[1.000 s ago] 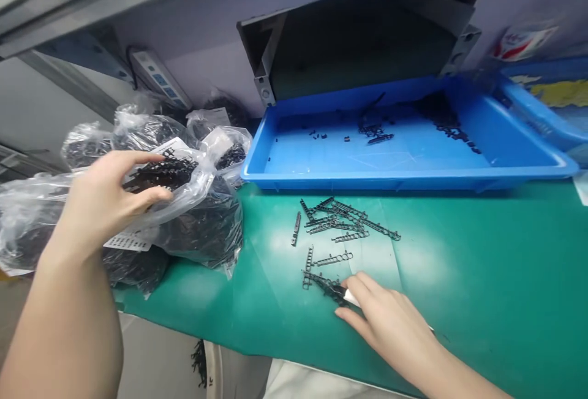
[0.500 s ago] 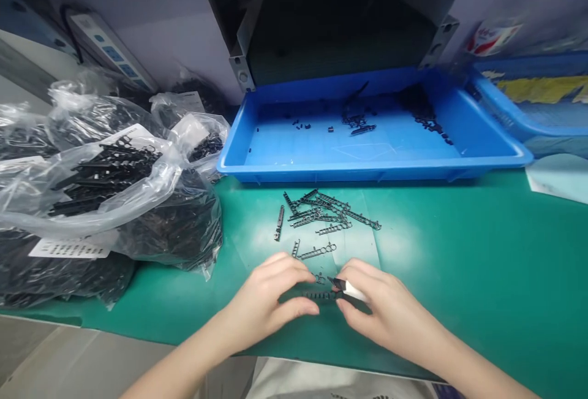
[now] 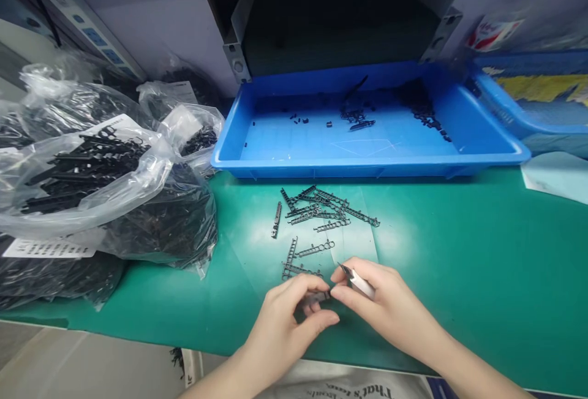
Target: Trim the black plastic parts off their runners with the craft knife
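My right hand is closed around a small white-handled cutter whose dark pointed tip faces up and left. My left hand curls round a small black plastic part, mostly hidden under the fingers. The right fingertips are at that part's right end; whether they touch it is unclear. Just beyond my left hand lie ladder-like black plastic strips. Farther out, a loose pile of similar black strips rests on the green mat.
A blue tray with scattered black bits stands at the back. Plastic bags full of black parts crowd the left side. A power strip is behind them. A second blue bin and a pale sheet are at right.
My left hand has moved right, toward the right hand, and its fingers have curled closer. The black strip seen between the hands is now mostly covered. The view has shifted slightly.
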The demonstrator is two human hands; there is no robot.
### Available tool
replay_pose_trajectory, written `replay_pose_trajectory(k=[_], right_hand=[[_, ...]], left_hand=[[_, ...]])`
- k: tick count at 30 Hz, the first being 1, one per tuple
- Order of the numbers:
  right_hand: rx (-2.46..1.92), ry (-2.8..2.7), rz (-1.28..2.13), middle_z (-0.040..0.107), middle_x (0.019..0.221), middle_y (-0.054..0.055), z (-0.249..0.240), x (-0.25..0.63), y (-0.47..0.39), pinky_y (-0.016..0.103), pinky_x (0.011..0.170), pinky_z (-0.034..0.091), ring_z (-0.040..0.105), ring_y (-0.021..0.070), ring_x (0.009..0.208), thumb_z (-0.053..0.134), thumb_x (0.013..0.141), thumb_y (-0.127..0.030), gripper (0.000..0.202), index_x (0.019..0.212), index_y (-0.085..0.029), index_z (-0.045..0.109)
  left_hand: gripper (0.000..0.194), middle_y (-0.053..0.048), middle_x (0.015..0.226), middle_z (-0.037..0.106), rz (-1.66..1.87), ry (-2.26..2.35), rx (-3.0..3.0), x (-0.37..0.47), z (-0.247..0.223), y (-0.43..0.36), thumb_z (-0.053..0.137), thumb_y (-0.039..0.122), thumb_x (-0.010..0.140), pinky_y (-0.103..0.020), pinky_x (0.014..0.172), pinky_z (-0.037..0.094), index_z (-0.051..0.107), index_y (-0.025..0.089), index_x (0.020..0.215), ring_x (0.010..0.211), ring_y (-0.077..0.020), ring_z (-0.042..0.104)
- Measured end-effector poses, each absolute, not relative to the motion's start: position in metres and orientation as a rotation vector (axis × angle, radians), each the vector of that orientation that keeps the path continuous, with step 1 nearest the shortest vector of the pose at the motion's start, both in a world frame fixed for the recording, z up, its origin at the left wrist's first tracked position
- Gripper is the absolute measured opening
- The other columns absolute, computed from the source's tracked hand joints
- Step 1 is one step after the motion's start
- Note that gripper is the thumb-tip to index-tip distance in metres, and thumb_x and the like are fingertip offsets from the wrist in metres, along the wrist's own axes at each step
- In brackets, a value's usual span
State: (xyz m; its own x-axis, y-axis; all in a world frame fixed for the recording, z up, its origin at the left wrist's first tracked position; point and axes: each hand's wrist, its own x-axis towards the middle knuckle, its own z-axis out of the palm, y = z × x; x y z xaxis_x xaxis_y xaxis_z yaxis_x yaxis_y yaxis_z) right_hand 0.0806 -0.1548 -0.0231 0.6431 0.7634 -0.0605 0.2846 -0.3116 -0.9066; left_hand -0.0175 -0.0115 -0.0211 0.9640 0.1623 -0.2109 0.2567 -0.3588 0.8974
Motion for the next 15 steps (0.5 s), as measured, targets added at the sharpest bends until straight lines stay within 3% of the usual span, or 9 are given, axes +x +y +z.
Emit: replay_pose_trajectory(k=[3,8,11,15], right_hand=[[-1.902,-0.784,0.620,0.059,0.066,-0.003,-0.021,0.082,-0.154,0.023,0.056,0.042,0.055,0.0120,0.061,0.049,0.083,-0.028,0.016,0.070,-0.019,0.053],[-1.939,-0.825,0.460,0.061,0.097,0.005,-0.027,0.076,-0.159,0.030,0.070,0.049,0.059,0.0163,0.087,0.031,0.091,-0.034,0.031,0.110,-0.020,0.051],[-2.016,-0.977,0.452,0.059,0.105,0.006,-0.031,0.066,-0.162,0.033,0.072,0.050,0.059,0.0169,0.090,0.026,0.093,-0.030,0.035,0.121,-0.020,0.045],[-2.108,-1.135,0.274,0.061,0.104,0.007,-0.035,0.058,-0.159,0.032,0.063,0.052,0.060,0.0186,0.088,0.028,0.093,-0.022,0.034,0.122,-0.017,0.044]], left_hand=[[0.012,0.001,0.068,0.058,-0.116,0.297,2.005,-0.017,-0.022,-0.014,0.049,0.029,0.082,-0.022,0.054,0.040,0.056,0.020,0.083,0.056,-0.0096,0.050],[0.016,0.004,0.072,0.053,-0.103,0.523,1.628,-0.013,-0.024,-0.016,0.042,0.030,0.086,-0.019,0.046,0.033,0.049,0.020,0.096,0.042,-0.0023,0.041],[0.017,0.006,0.071,0.047,-0.096,0.529,1.412,-0.013,-0.028,-0.019,0.041,0.032,0.088,-0.017,0.042,0.026,0.045,0.020,0.099,0.041,0.0001,0.036],[0.019,0.009,0.053,0.039,-0.091,0.497,1.284,-0.015,-0.033,-0.024,0.041,0.034,0.088,-0.016,0.039,0.021,0.042,0.019,0.101,0.037,-0.0007,0.029]])
